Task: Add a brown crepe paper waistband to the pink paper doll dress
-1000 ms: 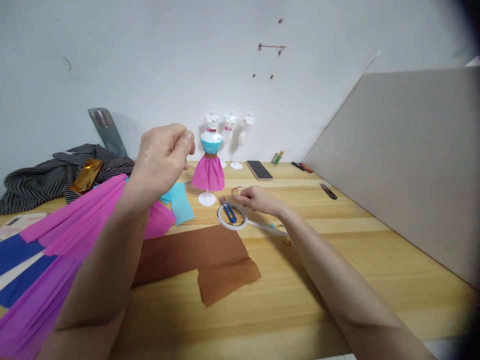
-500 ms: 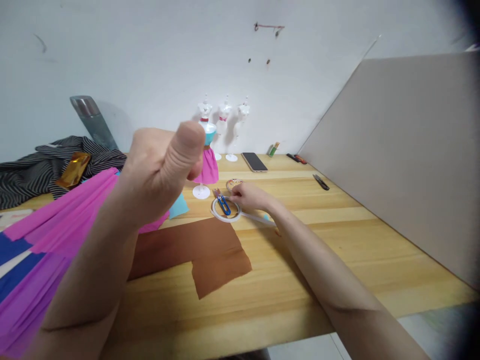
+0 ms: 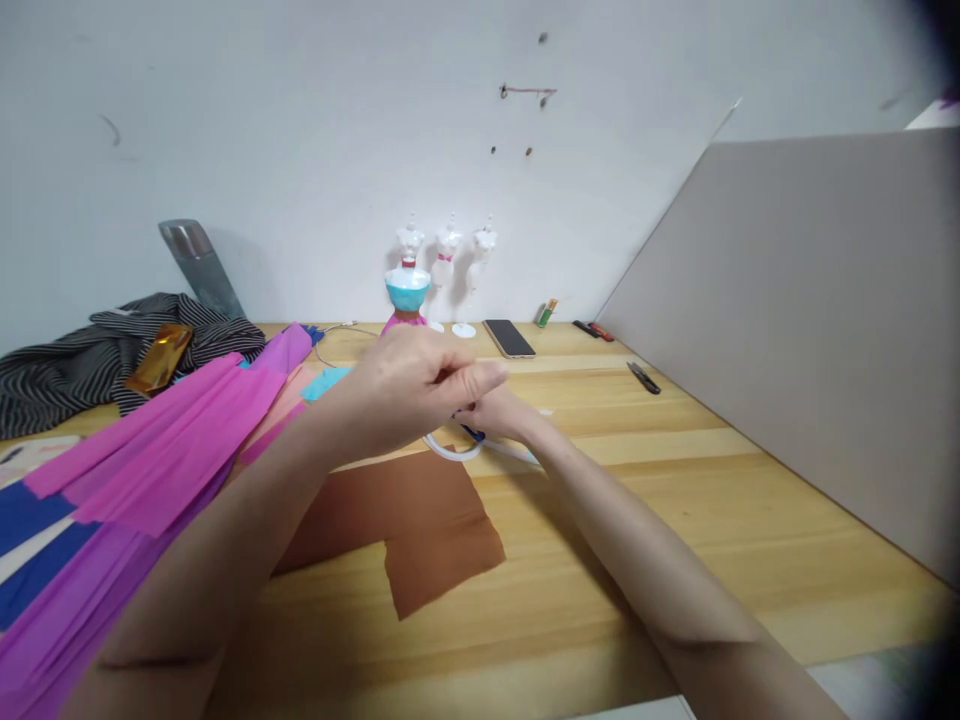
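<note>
My left hand [image 3: 416, 385] is closed, its thumb pointing right; the hand covers the lower half of a miniature dress form [image 3: 409, 288] with a turquoise band and pink skirt. Behind its thumb, my right hand [image 3: 496, 412] is closed and partly hidden, so what either one holds cannot be made out. Just below them a white tape ring [image 3: 452, 454] lies on the table, with a strip trailing right. Part of blue thread snips [image 3: 473, 434] shows beneath the right fingers. A brown, L-shaped piece of thin material [image 3: 442, 530] lies flat nearer to me.
Two more white dress forms [image 3: 445, 262] stand by the wall. Further right are a phone [image 3: 509, 338], a small green item [image 3: 547, 314] and a dark cutter [image 3: 643, 378]. Pink and purple sheets [image 3: 172, 470], striped cloth [image 3: 45, 365] and a bottle [image 3: 201, 268] fill the left. A partition [image 3: 810, 310] bounds the right.
My left hand has come down and rightward, meeting the right hand over the tape ring and uncovering the dress form's turquoise top. The right hand has shifted slightly right. The view has tilted up a little.
</note>
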A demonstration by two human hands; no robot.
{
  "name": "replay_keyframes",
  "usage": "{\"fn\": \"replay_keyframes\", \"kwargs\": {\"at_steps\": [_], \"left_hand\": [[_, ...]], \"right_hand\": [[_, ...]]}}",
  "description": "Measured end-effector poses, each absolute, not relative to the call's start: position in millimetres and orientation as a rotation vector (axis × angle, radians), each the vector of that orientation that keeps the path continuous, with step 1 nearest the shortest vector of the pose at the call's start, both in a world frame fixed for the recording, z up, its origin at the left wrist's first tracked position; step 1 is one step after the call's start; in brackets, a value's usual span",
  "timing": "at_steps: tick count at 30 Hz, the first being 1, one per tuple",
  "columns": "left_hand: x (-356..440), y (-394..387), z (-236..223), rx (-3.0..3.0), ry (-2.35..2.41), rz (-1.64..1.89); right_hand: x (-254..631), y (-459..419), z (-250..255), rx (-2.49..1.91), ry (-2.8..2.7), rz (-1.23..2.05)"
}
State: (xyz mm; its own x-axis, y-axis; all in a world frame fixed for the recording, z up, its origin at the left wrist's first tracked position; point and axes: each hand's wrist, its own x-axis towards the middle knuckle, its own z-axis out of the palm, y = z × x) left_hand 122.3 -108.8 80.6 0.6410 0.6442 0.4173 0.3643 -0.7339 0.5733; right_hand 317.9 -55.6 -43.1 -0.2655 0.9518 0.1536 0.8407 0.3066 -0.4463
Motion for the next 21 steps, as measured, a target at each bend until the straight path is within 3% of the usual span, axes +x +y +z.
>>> {"fn": "replay_keyframes", "kwargs": {"at_steps": [5, 9, 17, 21], "left_hand": [[124, -74, 35, 2.324, 0.987, 0.477], [135, -60, 12, 2.038, 0.976, 0.491], [144, -66, 17, 1.924, 0.829, 0.480], [141, -73, 25, 2.049, 0.809, 0.460]], "right_hand": [[335, -69, -6, -1.663, -2.078, 0.808], [329, -81, 11, -1.440, -1.706, 1.253], [330, -93, 27, -1.267, -1.713, 1.291], [336, -97, 34, -1.185, -1.612, 1.133]]}}
